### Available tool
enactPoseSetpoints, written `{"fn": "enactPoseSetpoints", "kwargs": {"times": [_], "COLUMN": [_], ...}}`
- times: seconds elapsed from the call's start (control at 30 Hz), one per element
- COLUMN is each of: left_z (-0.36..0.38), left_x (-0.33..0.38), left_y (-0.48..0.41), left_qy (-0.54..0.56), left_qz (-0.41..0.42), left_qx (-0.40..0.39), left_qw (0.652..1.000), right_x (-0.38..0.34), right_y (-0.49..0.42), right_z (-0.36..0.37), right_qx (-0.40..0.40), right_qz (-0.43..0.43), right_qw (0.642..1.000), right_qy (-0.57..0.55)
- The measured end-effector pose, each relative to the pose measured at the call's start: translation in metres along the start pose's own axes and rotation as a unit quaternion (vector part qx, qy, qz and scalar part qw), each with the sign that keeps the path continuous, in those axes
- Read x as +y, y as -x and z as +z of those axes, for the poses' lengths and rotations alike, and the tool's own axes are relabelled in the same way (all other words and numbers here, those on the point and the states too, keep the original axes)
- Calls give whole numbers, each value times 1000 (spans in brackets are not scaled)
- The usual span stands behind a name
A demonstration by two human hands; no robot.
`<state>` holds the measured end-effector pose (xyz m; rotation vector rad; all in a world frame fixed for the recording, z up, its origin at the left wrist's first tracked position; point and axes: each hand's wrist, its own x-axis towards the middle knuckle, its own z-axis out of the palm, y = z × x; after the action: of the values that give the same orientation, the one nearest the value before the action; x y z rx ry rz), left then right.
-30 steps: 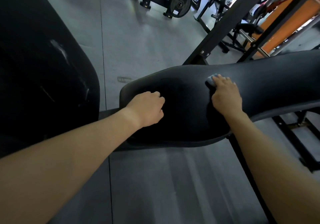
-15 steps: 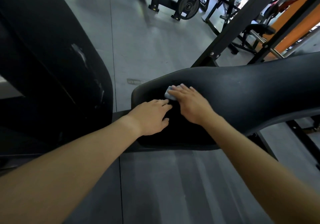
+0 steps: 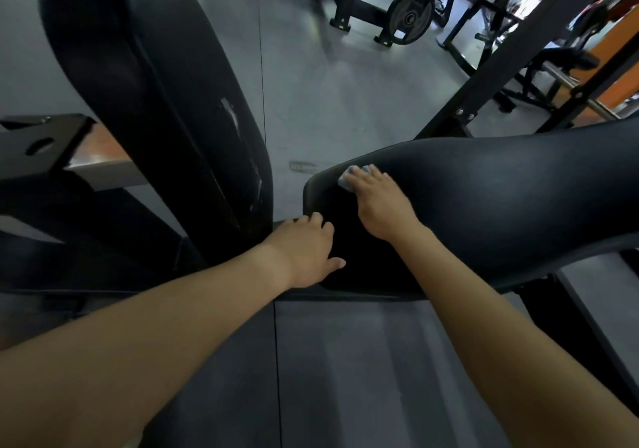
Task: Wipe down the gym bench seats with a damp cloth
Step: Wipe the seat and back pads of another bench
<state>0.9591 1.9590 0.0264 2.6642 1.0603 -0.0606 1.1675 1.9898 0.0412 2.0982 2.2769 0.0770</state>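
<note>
A black padded bench seat point(image 3: 501, 191) runs from the centre to the right edge. My right hand point(image 3: 380, 205) lies flat on its left end, pressing a small light-blue cloth point(image 3: 347, 178) that peeks out under the fingertips near the far corner. My left hand point(image 3: 304, 250) rests on the seat's near left corner, fingers spread, holding nothing. A second black pad point(image 3: 155, 101), upright and scuffed white along its edge, stands to the left of the seat.
A black steel frame post point(image 3: 484, 77) rises diagonally behind the seat. A weight plate point(image 3: 409, 20) and other black racks stand at the back. Grey rubber floor point(image 3: 345, 361) lies below. A black bracket point(image 3: 41, 139) juts out at the left.
My right hand slid the cloth from the middle of the seat leftward to its left end. My left hand shifted to the seat's near left corner and opened its fingers.
</note>
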Motion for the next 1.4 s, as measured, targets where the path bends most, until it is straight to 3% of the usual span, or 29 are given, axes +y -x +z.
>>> {"fn": "enactPoseSetpoints", "kwargs": {"times": [0.13,0.2,0.4,0.47,0.57,0.67,0.83,1.0,1.1,1.17,1.4], "left_z": [-3,-3,0,0,-3,-8,-8,-6,-6,-7,-10], "left_x": [2,4,2,3,3,2,3,5,5,6,12], "left_y": [2,2,-4,-6,-9,-9,-8,-8,-8,-8,0], "left_qy": [-16,-21,-33,-40,-41,-32,-45,-54,-57,-58,-29], "left_qz": [1,4,7,5,4,11,11,7,6,2,-8], "left_qx": [-3,-10,-20,-21,-23,-27,-32,-38,-44,-45,-43], "left_qw": [1000,1000,999,999,999,999,998,998,997,997,999], "right_x": [-21,-15,16,0,-31,-47,-28,32,31,12,-34], "right_y": [19,24,6,4,16,33,47,44,46,51,72], "right_z": [6,1,-14,-7,7,15,-1,-22,-18,-9,10], "right_qx": [-56,-60,28,54,61,2,-35,28,72,93,-1], "right_qz": [-117,-129,81,114,52,-40,-80,63,129,110,-56], "right_qw": [991,990,996,992,997,999,996,997,989,989,998], "right_qy": [-16,-1,6,-5,-15,-1,6,32,17,18,-33]}}
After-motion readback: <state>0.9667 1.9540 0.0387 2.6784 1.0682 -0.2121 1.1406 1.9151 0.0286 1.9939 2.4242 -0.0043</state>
